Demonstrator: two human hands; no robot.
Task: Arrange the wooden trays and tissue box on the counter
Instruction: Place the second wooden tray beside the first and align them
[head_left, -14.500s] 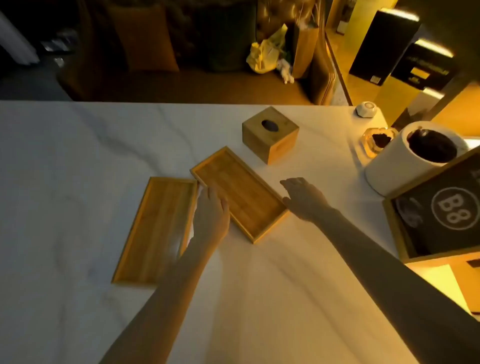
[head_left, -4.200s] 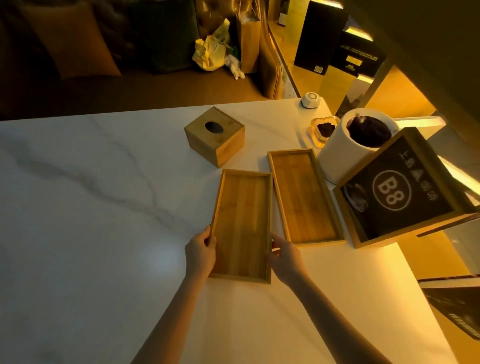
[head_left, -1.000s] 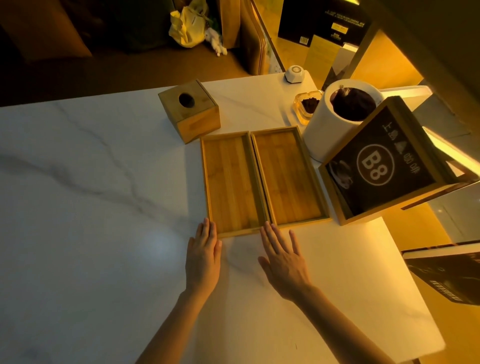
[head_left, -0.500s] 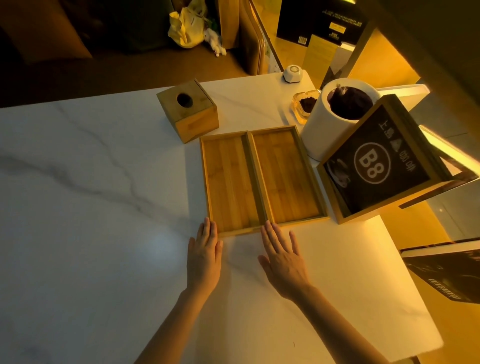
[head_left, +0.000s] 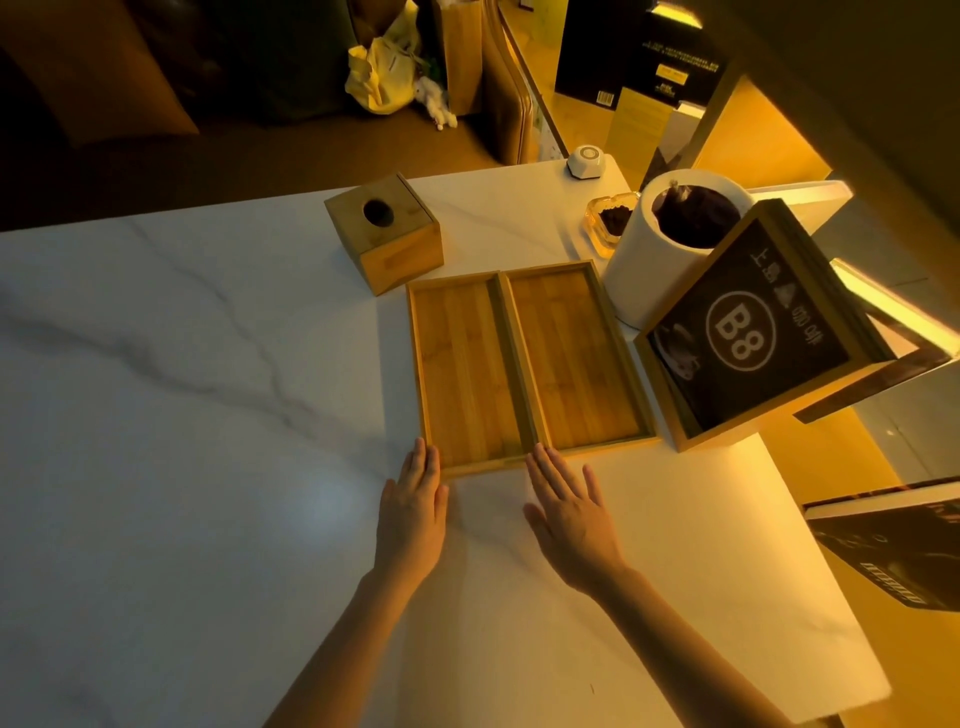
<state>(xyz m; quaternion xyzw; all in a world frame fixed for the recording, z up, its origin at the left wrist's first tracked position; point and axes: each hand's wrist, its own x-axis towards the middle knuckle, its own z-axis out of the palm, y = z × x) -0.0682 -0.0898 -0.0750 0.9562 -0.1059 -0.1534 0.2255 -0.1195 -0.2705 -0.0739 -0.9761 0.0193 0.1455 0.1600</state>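
Two shallow wooden trays lie side by side, long edges touching, on the white marble counter (head_left: 182, 467): the left tray (head_left: 465, 374) and the right tray (head_left: 571, 358). A cube-shaped wooden tissue box (head_left: 387, 234) with a round hole on top stands just behind the left tray's far corner. My left hand (head_left: 415, 504) lies flat on the counter, fingertips at the left tray's near left corner. Flat on the counter too, my right hand (head_left: 569, 509) has its fingers spread and its fingertips at the trays' near edge. Neither hand holds anything.
Right of the trays stand a framed black "B8" sign (head_left: 748, 332), a white cylindrical bin (head_left: 670, 244), a glass ashtray (head_left: 610, 221) and a small white device (head_left: 587, 162). The counter's right edge is close. A dark book (head_left: 893, 545) lies lower right.
Over the earlier frames the trays went from apart and angled to lying side by side. In the last second both hands have stayed flat at the near edge; only the view shifted slightly.
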